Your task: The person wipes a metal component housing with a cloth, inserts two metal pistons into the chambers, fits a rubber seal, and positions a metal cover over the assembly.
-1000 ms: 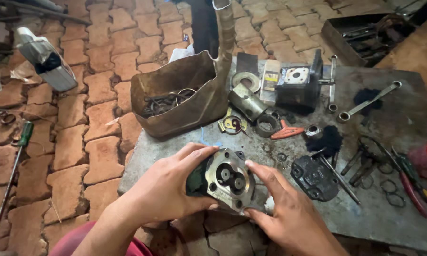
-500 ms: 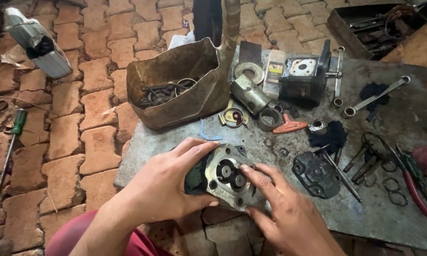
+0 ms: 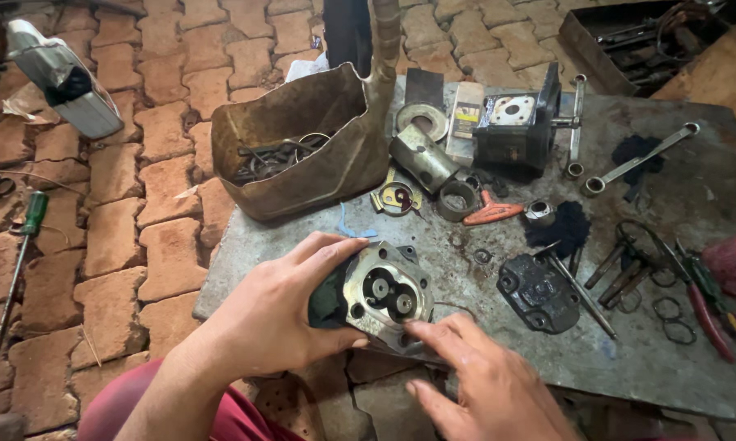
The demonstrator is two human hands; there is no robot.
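My left hand point(image 3: 278, 314) grips a grey metal pump housing point(image 3: 384, 294) from its left side, at the near edge of a stone slab point(image 3: 670, 359). Two round bores with gears show in the housing's open face, which tilts up toward me. My right hand point(image 3: 486, 384) rests against the housing's lower right edge, its fingertips touching the face. A dark cover plate point(image 3: 539, 292) lies flat on the slab to the right of the housing.
A cut-open metal can point(image 3: 303, 151) holding rings and scrap stands at the slab's back left. Behind lie a black pump body point(image 3: 515, 126), a steel cylinder point(image 3: 421, 159), spanners point(image 3: 637, 159), pliers point(image 3: 711, 298), loose rings and a red container point(image 3: 735, 261). A screwdriver point(image 3: 21, 249) lies on the brick floor.
The view has shifted slightly. Both hands stay on the housing; my right fingers have slid a little lower along its edge.
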